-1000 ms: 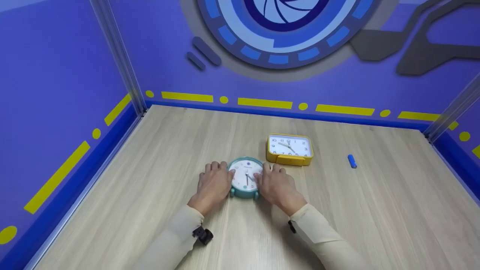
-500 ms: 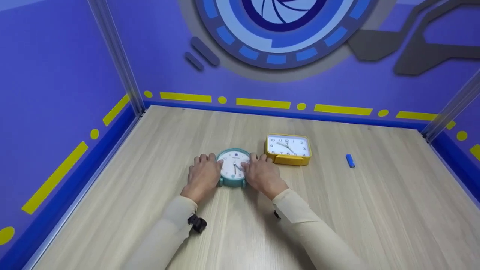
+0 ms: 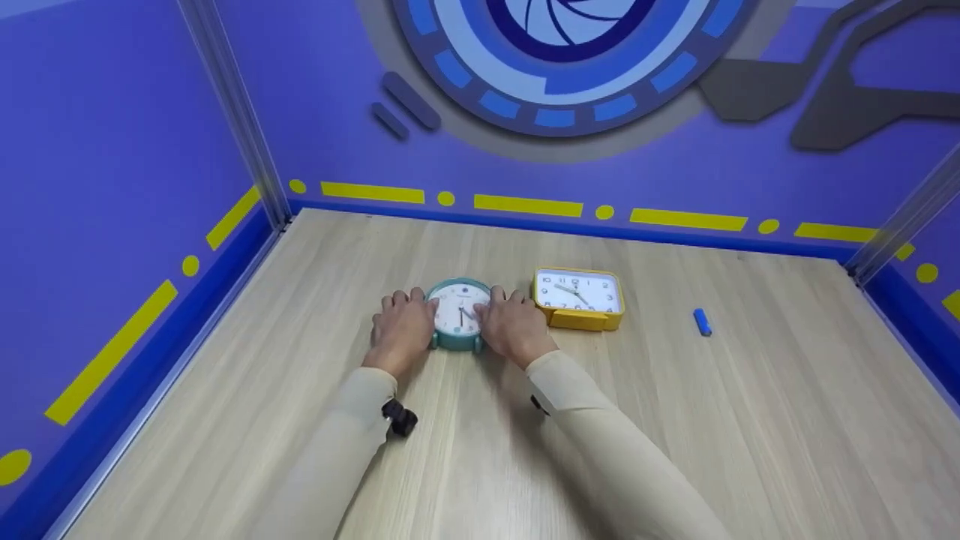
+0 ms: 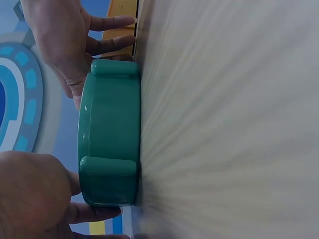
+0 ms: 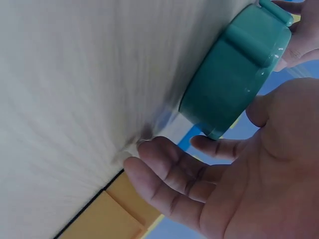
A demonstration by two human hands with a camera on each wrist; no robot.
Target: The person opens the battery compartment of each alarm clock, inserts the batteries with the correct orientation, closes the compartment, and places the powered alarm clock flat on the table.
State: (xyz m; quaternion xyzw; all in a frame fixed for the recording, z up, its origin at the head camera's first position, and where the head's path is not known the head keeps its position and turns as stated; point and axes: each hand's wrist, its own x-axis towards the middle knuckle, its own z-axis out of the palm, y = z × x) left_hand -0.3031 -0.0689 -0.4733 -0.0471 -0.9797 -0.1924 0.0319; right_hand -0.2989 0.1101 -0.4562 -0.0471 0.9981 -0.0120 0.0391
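A round teal alarm clock (image 3: 457,313) lies face up on the wooden table, its two stubby feet toward me. My left hand (image 3: 402,330) grips its left side, the thumb over the edge of the white dial and the fingers down along the rim. On the opposite side my right hand (image 3: 516,324) holds it the same way, thumb on the dial. The left wrist view shows the teal case (image 4: 112,129) between both hands, its back right at the tabletop. In the right wrist view, the fingers (image 5: 164,184) of my right hand reach down beside the case.
Just right of my right hand sits a yellow rectangular alarm clock (image 3: 579,300), also face up. Farther right lies a small blue capped object (image 3: 703,322). Blue-purple panels (image 3: 337,135) enclose the table (image 3: 675,435) at the back and sides.
Both hands have slid the teal clock across the table, away from me and to the left. The yellow clock and the blue object stay where they were.
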